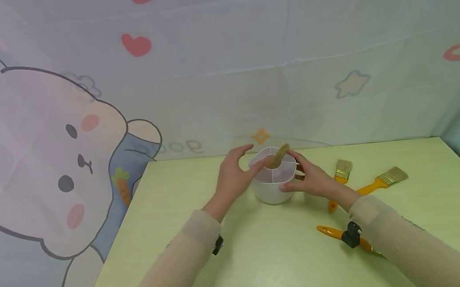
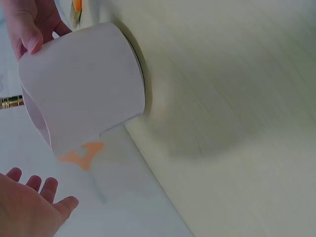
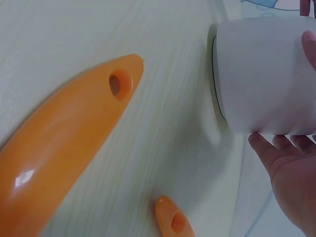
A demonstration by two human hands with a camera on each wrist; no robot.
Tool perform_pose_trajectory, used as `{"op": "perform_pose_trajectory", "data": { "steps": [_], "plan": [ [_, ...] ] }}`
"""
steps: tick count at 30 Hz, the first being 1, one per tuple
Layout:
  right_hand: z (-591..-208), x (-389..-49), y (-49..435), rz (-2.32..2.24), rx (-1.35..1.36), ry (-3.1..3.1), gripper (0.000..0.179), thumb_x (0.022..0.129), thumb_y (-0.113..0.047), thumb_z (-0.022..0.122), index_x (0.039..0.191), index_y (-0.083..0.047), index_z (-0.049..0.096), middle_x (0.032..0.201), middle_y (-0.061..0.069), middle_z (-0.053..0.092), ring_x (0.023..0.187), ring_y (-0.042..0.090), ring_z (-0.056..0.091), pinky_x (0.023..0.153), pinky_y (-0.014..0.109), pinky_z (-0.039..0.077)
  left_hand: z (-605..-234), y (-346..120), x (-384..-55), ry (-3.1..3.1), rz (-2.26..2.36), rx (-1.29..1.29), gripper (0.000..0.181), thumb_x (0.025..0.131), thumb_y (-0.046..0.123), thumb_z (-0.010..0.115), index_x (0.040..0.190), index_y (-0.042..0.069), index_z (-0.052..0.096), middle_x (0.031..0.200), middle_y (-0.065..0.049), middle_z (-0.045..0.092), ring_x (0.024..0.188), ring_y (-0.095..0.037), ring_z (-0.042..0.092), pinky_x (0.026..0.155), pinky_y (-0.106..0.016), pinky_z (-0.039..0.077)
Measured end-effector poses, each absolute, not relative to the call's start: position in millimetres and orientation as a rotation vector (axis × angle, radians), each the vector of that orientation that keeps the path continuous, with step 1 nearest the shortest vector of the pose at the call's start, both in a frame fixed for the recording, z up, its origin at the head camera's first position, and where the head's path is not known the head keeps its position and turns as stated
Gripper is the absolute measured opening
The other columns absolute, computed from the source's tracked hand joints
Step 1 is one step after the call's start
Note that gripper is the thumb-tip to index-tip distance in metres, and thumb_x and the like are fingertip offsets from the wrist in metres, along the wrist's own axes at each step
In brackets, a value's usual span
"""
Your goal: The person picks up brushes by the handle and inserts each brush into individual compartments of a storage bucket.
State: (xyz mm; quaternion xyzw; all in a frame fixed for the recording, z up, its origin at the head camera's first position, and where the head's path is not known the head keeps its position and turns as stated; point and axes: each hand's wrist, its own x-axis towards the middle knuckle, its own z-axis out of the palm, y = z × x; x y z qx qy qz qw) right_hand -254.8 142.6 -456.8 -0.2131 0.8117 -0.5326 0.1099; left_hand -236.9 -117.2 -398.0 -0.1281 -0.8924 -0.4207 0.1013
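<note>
Fingers (image 1: 298, 156) of the right hand (image 1: 316, 179) grip the white divided cup (image 1: 273, 193) on the bench (image 1: 185, 186), near the frame's centre, a brush (image 1: 281, 154) tilted inside; the left hand (image 1: 234, 173) spreads loosely beside it. Orange-handled brushes (image 1: 371, 188) lie further right.

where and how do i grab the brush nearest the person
Probably by its orange handle, coming down from the left: it lies flat, the handle's tip exposed and pointing left, while the right sleeve hides most of the other end.
</note>
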Motion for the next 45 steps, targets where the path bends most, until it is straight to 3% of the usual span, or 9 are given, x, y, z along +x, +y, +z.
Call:
{"op": "perform_pose_trajectory", "data": {
  "steps": [11,27,34,45],
  "plan": [
    [-453.7,-254.0,144.3,-1.585,-0.649,2.341,0.113,0.094,-0.018,0.086,0.173,-0.01,0.005,0.174,0.024,0.021,0.158,0.048,0.028,0.123,0.06,0.035,-397.6,-142.9,-241.7,-2.764,-1.298,-0.428,0.083,0.093,0.048,0.083,0.163,0.023,0.045,0.165,-0.003,0.046,0.146,-0.029,0.052,0.118,-0.054,0.046],
    [-446.5,-247.7,162.1,-1.469,-0.686,2.415,0.121,0.093,-0.024,0.088,0.172,-0.01,-0.001,0.177,0.025,0.012,0.159,0.05,0.021,0.122,0.066,0.035,-409.3,-157.8,-249.5,-2.91,-1.447,-0.534,0.111,0.083,0.042,0.094,0.171,0.033,0.026,0.172,-0.001,0.036,0.154,-0.029,0.043,0.121,-0.06,0.041],
    [-440.5,-239.1,182.8,-1.427,-0.652,2.413,0.121,0.093,-0.028,0.087,0.173,-0.013,-0.002,0.177,0.024,0.012,0.16,0.049,0.02,0.124,0.065,0.032,-415.4,-156.5,-251.9,-2.945,-1.473,-0.575,0.115,0.083,0.038,0.095,0.172,0.031,0.022,0.174,-0.003,0.033,0.156,-0.03,0.04,0.124,-0.059,0.038],
    [-432.5,-220.1,218.6,-1.334,-0.623,2.488,0.116,0.094,-0.031,0.086,0.172,-0.007,0.004,0.175,0.025,0.017,0.159,0.05,0.022,0.123,0.063,0.033,-426.5,-148.2,-255.6,-2.916,-1.585,-0.603,0.115,0.084,0.029,0.095,0.172,0.02,0.021,0.174,-0.007,0.032,0.157,-0.032,0.039,0.128,-0.051,0.034]
  ]
}}
